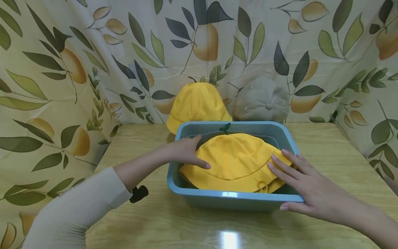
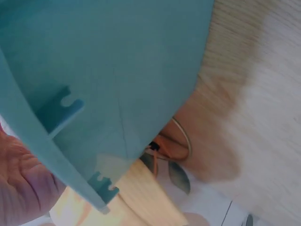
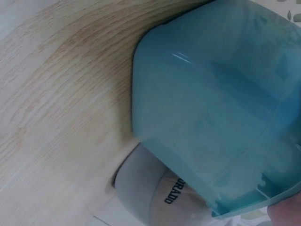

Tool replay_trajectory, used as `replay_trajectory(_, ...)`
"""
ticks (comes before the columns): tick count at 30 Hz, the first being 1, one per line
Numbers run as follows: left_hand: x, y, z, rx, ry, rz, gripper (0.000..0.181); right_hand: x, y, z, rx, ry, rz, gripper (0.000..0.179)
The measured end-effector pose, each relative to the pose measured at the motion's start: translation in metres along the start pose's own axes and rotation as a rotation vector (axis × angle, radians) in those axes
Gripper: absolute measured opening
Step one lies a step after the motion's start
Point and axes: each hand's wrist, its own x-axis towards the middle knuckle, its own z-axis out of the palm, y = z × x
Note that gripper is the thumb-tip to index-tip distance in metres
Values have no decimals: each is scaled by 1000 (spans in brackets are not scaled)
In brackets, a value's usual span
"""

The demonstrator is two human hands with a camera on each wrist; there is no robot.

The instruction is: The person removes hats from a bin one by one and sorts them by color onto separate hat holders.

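A yellow bucket hat (image 1: 230, 157) with a green sprout on its crown lies in a blue plastic bin (image 1: 230, 197). More yellow brim and a small tie show at its lower right. My left hand (image 1: 188, 152) reaches across the bin's left rim, thumb extended over the hat's left side; its other fingertips are partly hidden. On the right, my right hand (image 1: 306, 188) lies over the rim corner, fingers straight against the hat's brim and thumb outside the bin. The left wrist view shows part of the left palm (image 2: 28, 183) beside the rim.
Behind the bin, a second yellow hat (image 1: 199, 103) with a sprout stands at the left. A grey-beige cap (image 1: 262, 98) with dark lettering is to its right. The wooden table (image 1: 149, 214) backs onto a leaf-and-fruit patterned curtain (image 1: 124, 69).
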Motion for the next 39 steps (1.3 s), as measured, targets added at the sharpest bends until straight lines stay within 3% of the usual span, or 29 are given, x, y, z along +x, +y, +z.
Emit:
replay_trajectory(4, 8, 3, -1, 41, -102, -32, 105, 0, -1, -1, -7, -3, 5, 91)
replay_trajectory(7, 11, 3, 1, 44, -89, -13, 99, 1, -2, -2, -7, -6, 8, 90)
replay_trajectory(10, 12, 0, 2, 27, -35, 19, 89, 1, -3, -2, -8, -6, 7, 90)
replay_trajectory(14, 8, -6, -1, -115, -10, 53, 60, 2, -2, -2, -13, -5, 1, 91)
replay_trajectory(18, 0, -10, -3, -290, -36, 69, 42, 1, 0, -2, -22, -1, -22, 89)
replay_trajectory(25, -9, -12, -2, -333, -45, 159, 17, -1, 1, -4, -23, -23, -20, 92)
replay_trajectory(33, -14, -12, -1, -304, -53, 253, 15, -2, 2, -6, -9, -45, -39, 87)
replay_trajectory(39, -16, -12, -8, -423, -20, 252, 29, -2, 4, -11, 18, -83, -11, 77)
